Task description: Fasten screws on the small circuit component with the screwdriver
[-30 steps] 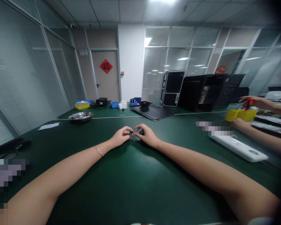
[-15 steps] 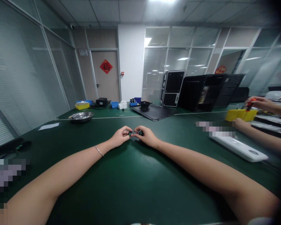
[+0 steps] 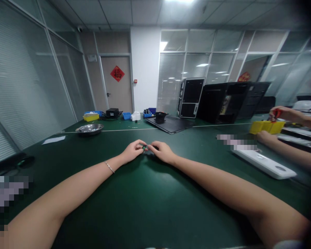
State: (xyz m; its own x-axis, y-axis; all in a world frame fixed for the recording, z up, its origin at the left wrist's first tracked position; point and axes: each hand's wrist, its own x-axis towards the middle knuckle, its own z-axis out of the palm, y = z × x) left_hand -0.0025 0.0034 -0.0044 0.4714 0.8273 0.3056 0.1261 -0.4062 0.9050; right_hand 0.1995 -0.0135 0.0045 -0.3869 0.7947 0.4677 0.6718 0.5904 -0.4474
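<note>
My left hand (image 3: 133,152) pinches a small green and black piece (image 3: 144,148), possibly a little circuit board, between thumb and fingertips. My right hand (image 3: 161,151) is closed close beside it, thumb and index fingertip together at the piece's right edge. Whatever sits in the right fingers is too small or hidden to name. Both hands are held just above the green table (image 3: 145,200), near its middle. A thin bracelet (image 3: 109,167) circles my left wrist.
At the right, another person's hands (image 3: 282,114) hold a red-handled tool at a yellow box (image 3: 267,127). A white power strip (image 3: 266,162) lies nearer. Farther back are a metal bowl (image 3: 90,129), a black panel (image 3: 173,126) and computer cases (image 3: 191,98). White paper (image 3: 54,139) lies left.
My right fingers have turned and drawn together beside the small piece; the thin shiny thing seen at their tips before no longer shows clearly. The other person's tool hand has shifted slightly left.
</note>
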